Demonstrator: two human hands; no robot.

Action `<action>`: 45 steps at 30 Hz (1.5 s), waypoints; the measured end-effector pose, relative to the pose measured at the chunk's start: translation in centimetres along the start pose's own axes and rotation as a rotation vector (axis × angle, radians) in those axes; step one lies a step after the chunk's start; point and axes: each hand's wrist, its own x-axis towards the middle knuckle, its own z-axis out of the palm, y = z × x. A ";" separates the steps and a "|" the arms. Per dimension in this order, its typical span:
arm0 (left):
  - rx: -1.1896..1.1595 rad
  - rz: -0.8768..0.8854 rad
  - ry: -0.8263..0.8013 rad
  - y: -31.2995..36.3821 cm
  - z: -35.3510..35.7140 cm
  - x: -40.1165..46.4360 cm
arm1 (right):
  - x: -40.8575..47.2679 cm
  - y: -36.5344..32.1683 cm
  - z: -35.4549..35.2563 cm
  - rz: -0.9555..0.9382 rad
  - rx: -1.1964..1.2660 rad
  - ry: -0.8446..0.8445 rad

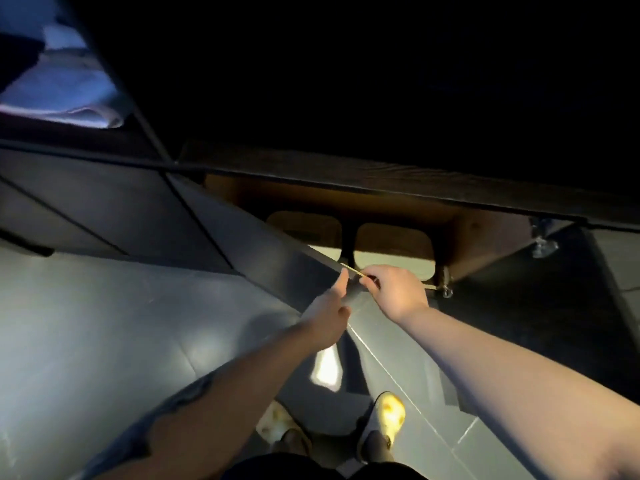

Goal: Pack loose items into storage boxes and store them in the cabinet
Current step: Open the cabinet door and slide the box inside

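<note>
Cabinet [381, 188] fills the far half of what we see, a dark unit low to the floor with one compartment standing open at the middle, its inside lit warm brown. Its dark door [277, 258] swings out toward us on the left side of that opening, and a second door [491, 244] hangs open on the right, with a metal hinge [445, 280] at its near corner. Inside the compartment we see two storage boxes [393, 242] side by side, pale lids with rounded corners, apart by a narrow dark gap. Grey tiled floor [104, 323] spreads below us, with a bright patch of reflected light between our arms. At far left, folded white cloth [62, 91] lies on a shelf. Our left hand [329, 315] reaches to the near edge of the left door, fingers straight and touching it. Our right hand [394, 289] is just beside it, fingers curled and pinching a thin pale strip [349, 269] at the door's edge; what the strip is we cannot tell. Our two slippered feet [384, 420] show at the near edge.
</note>
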 end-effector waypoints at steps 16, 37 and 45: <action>0.455 0.384 -0.292 10.7 15.7 3.4 | -15.0 19.7 -2.7 0.684 0.181 0.300; 0.452 0.271 -0.442 8.0 21.1 0.9 | -23.8 18.7 4.4 0.984 0.229 0.538; 0.356 0.136 -0.152 4.3 15.3 -0.6 | -16.3 11.1 4.1 0.428 0.448 0.416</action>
